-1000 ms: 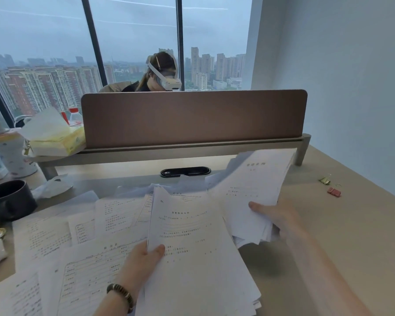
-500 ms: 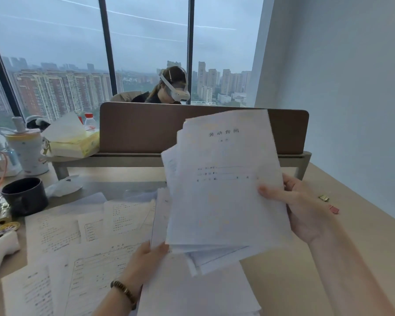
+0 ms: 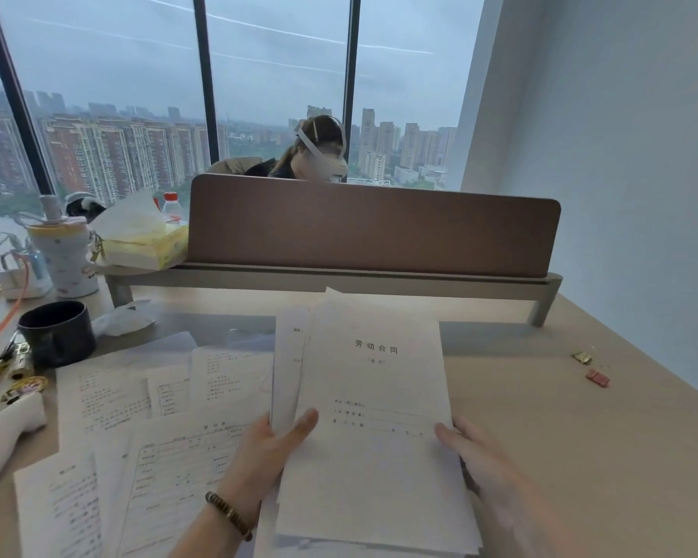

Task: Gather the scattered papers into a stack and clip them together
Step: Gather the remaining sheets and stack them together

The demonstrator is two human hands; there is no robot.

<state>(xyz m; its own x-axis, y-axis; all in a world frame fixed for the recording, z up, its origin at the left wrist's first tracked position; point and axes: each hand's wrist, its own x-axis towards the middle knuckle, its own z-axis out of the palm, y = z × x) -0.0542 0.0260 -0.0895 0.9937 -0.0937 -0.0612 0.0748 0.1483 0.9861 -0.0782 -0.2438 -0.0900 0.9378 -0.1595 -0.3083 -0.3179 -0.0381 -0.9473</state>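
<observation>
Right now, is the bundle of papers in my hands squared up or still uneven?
Uneven. In the bundle, one sheet sticks out past the cover page at the upper left, between the left hand and right hand.

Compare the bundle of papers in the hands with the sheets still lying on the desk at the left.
The held bundle of papers is gathered, roughly squared and gripped by the left hand and right hand; the loose sheets lie fanned and overlapping, touched by neither hand. The bundle's top page is a sparse title page; the loose sheets carry dense forms and tables. Both are white printed paper, and neither is clipped.
</observation>
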